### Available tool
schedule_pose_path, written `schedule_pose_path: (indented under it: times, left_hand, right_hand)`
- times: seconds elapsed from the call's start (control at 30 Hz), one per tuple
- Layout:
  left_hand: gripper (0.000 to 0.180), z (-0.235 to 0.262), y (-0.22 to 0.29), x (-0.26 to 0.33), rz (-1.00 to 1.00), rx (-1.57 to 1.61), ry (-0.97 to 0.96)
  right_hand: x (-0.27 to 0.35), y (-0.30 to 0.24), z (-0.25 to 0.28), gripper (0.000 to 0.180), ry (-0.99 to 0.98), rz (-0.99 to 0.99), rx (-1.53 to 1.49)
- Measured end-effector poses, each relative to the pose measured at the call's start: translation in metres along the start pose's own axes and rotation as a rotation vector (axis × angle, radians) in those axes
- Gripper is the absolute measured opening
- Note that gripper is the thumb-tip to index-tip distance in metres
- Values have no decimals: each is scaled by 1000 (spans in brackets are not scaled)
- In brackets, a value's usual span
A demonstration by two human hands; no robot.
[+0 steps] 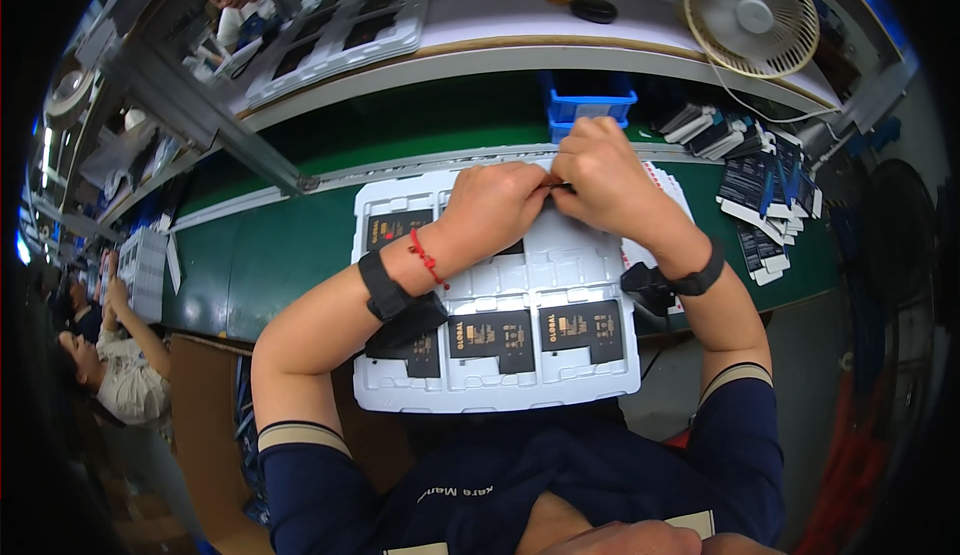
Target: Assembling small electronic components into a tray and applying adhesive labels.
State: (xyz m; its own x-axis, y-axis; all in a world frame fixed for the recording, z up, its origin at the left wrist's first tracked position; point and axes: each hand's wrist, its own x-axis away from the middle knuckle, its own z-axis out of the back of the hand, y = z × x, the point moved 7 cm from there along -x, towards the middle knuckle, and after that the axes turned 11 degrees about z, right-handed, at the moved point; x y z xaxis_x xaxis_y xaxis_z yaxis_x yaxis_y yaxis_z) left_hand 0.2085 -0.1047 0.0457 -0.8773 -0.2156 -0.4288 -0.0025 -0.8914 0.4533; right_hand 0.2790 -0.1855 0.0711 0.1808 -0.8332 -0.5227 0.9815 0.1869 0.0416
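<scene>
Over the far part of a white plastic tray (490,395), my left hand (493,207) and my right hand (607,177) meet with their fingertips pinched together. A small dark, brownish sliver shows between them; the fingers hide most of it, so I cannot make out what it is. Flat black batteries with gold print lie in the tray's pockets. One battery (580,333) rests near right, another (487,341) near middle, and a third (395,227) far left. Black straps circle both my wrists.
A blue bin (590,105) stands behind the tray. Small flat boxes (760,180) are heaped on the green bench to the right. Above, a shelf carries a fan (755,17) and another battery tray (345,35). A cardboard box (205,445) and a co-worker (125,375) are at left.
</scene>
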Motion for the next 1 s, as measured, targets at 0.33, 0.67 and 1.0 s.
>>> schedule_pose_path:
  times: [0.33,0.67,1.0]
  left_hand:
    - [15,-8,8,10,8,-98,-163]
    - [37,1,30,30,-136,-96,-312]
    - [31,14,63,69,-257,-67,-367]
  right_hand:
    - [37,4,29,47,115,-84,-105]
    - [235,116,-7,12,177,-901,19]
    - [241,82,-48,16,-18,-943,264]
